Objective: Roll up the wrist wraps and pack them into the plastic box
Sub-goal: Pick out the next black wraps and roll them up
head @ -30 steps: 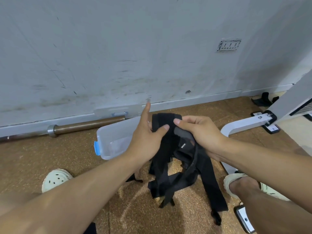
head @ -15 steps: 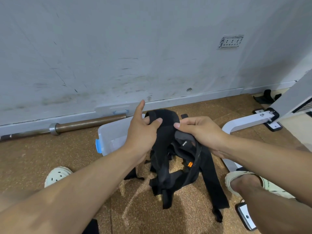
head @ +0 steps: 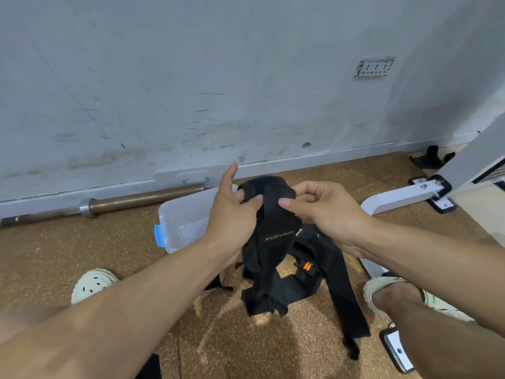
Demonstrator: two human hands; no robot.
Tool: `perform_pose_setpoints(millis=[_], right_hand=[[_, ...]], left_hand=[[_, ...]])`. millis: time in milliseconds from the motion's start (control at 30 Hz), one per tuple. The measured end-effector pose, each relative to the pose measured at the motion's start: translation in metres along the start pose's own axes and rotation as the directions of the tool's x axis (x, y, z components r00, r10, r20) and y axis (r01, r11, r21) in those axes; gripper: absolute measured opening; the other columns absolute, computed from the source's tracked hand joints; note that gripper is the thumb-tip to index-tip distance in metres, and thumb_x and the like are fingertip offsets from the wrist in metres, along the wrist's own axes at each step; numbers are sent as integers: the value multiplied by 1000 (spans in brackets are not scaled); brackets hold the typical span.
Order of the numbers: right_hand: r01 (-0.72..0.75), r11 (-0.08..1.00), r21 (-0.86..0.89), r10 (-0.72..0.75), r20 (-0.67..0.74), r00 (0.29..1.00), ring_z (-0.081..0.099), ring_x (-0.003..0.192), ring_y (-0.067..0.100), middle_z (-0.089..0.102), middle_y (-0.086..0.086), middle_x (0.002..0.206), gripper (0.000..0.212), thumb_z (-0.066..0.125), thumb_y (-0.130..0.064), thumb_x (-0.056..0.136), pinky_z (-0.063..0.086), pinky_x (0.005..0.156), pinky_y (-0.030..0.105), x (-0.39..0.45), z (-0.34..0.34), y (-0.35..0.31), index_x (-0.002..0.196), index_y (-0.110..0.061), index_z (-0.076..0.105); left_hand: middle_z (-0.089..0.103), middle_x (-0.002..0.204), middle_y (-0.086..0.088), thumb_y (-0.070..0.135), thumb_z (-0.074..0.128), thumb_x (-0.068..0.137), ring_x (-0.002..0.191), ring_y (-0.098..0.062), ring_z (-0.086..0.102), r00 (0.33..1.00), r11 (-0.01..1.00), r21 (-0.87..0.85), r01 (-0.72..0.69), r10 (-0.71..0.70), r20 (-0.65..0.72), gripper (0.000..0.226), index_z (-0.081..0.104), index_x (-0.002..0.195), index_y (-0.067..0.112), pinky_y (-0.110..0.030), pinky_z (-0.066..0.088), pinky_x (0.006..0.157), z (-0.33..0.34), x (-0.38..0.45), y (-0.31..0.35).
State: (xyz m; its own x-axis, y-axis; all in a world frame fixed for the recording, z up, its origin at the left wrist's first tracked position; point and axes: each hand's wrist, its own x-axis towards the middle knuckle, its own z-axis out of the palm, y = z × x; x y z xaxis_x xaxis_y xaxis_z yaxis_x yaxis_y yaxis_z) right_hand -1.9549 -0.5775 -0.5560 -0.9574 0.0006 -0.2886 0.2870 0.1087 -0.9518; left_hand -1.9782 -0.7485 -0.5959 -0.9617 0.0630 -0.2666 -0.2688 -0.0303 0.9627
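Against the wall at far left lies a barbell (head: 142, 199), and just right of it on the cork floor (head: 54, 250) sits the clear plastic box (head: 185, 222) with its blue latch, open and seemingly bare inside. Next comes the left hand (head: 235, 217), index finger pointing up while thumb and remaining fingers pinch the top fold of the black wrist wraps (head: 276, 242). Right of that, the right hand (head: 325, 214) pinches the same fold between thumb and curled fingers. Beneath both hands the wraps dangle as a tangled bundle, loose tails trailing onto the floor. They look soft, light and limp, with no stiffness to hold a shape, so rolling probably needs one strap separated first, taken at its free end and kept taut. Farthest right stands a white bench frame (head: 404, 195).
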Motion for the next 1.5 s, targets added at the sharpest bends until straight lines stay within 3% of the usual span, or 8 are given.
perform_pose_setpoints(millis=[333,600,767,900,1033,1167,1400,1500], right_hand=[[30,999,30,-25,-166,986,77,72,17,80,9,85,14,83,-8,83,59,63,21,2,4,-2,95,-5,77],[1,999,34,6,-211,978,76,72,19,80,9,83,15,86,-12,81,61,64,25,1,4,-1,92,-7,77],[-2,998,-57,-12,-245,969,75,76,27,77,7,79,23,90,-19,76,63,75,36,4,5,6,91,-10,76],[17,991,-136,-56,-287,956,63,64,11,64,-1,71,38,93,-29,72,52,67,27,5,4,6,96,-14,68],[-127,988,-93,100,-249,963,64,70,8,68,0,86,50,91,-40,72,48,59,19,3,2,3,105,-13,64],[-149,978,144,175,-195,965,72,59,7,73,6,92,48,90,-17,77,51,48,17,1,8,2,115,-8,61],[-146,952,269,195,-164,967,74,71,20,79,10,92,51,86,0,77,56,52,23,-1,10,6,108,-13,48],[-116,960,255,160,-159,974,74,68,19,79,9,88,52,87,-1,76,55,51,22,0,10,5,107,-13,48]], left_hand=[[73,124,6,13,62,96,136,-25,53,998,997,-74,15,-10,69,77,25,154,47,-48,46,110,4,4,-6],[73,123,0,24,67,96,111,-20,71,998,993,-116,-13,21,63,76,23,155,44,-46,52,104,10,-4,-3],[75,118,-1,8,68,96,99,-14,75,996,997,-34,-67,68,51,84,20,157,40,-38,58,93,12,-10,-3],[71,125,-6,11,67,97,99,-12,75,997,998,11,-67,67,27,80,24,155,45,-41,56,100,11,-11,-2],[75,117,-2,14,63,100,96,-12,75,998,998,13,-55,54,17,72,26,155,42,-39,56,98,11,-13,1],[79,99,1,22,65,100,91,-15,76,999,998,50,-36,35,22,70,27,155,39,-40,59,93,13,-15,-1],[64,134,-13,20,62,101,109,-18,71,999,999,44,-20,18,50,68,30,151,52,-40,59,95,13,-16,-8],[75,115,-4,21,65,99,96,-15,75,1000,1000,15,-18,18,-7,73,24,154,46,-42,59,95,15,-18,-7]])
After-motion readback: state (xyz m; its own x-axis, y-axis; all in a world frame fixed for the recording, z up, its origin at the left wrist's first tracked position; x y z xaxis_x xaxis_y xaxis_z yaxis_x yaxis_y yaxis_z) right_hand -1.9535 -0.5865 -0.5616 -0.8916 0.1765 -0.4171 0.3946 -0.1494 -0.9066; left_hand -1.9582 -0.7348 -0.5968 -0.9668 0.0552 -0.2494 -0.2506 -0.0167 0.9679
